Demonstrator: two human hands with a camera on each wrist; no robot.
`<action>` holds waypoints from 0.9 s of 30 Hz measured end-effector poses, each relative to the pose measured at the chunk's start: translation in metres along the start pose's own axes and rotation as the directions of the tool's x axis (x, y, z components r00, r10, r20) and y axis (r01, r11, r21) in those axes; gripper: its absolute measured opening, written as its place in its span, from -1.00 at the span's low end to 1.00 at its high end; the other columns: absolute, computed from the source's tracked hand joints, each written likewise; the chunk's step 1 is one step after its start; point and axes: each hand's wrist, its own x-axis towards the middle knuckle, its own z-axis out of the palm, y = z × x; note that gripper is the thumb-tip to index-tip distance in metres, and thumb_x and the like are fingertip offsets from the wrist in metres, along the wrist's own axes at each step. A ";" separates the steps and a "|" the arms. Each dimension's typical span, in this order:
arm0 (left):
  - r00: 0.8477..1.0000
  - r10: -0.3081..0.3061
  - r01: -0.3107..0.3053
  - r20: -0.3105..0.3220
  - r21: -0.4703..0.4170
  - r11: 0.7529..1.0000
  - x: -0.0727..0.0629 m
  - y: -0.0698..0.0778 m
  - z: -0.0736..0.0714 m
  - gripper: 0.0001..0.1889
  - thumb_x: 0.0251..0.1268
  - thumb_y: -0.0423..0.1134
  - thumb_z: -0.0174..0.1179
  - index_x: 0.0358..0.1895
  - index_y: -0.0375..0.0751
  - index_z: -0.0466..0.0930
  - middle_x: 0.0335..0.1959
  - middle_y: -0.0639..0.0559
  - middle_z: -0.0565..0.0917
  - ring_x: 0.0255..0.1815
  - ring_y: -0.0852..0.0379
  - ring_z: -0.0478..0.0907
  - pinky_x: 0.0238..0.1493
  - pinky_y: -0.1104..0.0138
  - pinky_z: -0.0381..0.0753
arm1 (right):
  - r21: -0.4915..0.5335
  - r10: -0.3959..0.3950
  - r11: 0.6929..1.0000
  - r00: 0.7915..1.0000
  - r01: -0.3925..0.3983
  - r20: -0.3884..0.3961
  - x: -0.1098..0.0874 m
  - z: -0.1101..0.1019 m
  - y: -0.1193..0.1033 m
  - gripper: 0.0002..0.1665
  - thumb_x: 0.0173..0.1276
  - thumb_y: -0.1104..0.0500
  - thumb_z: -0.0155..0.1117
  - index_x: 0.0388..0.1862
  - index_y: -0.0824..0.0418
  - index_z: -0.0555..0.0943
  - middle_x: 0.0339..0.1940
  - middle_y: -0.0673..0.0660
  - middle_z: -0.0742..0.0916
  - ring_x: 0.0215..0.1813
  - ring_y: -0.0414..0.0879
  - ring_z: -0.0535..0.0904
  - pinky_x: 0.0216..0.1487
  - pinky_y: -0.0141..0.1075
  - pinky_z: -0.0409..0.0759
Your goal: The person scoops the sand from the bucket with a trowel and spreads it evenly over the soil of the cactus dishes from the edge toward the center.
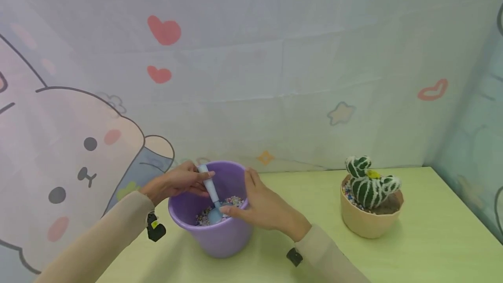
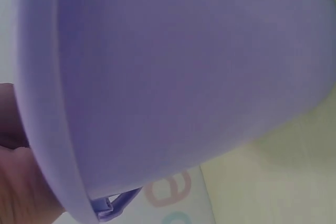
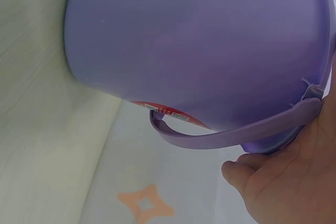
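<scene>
A purple bucket [image 1: 224, 241] stands on the table with small multicoloured pebbles [image 1: 234, 201] inside. Over its left rim, my left hand [image 1: 182, 181] holds the pale handle of a small blue shovel [image 1: 210, 189], which slants down so that its blade rests among the pebbles. My right hand [image 1: 267, 204] holds the bucket's right rim, thumb reaching over the inside. In the right wrist view, the bucket's handle [image 3: 231, 137] hangs down beside that hand [image 3: 294, 182]. The left wrist view shows mostly the bucket's outer wall [image 2: 184, 77], hiding the shovel.
To the right stands a peach-coloured pot [image 1: 369, 222] holding a green and white cactus [image 1: 371, 189] with a yellow spot, among pebbles. The pale yellow-green table [image 1: 298, 195] meets a patterned cloth backdrop [image 1: 243, 69] behind, and another cloth wall [image 1: 479, 156] at right.
</scene>
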 end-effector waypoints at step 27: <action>0.997 -0.015 -0.001 -0.078 -0.194 0.981 -0.011 0.002 -0.027 -0.54 0.73 -0.18 0.00 0.22 -0.68 0.44 -0.25 -0.11 0.84 -0.16 0.09 0.84 0.12 0.25 0.86 | 0.013 -0.007 1.000 1.000 0.008 -0.024 -0.001 0.001 -0.001 0.41 0.39 -0.53 0.23 0.75 0.28 -0.21 0.70 0.32 0.19 0.56 0.22 0.46 0.53 0.03 0.62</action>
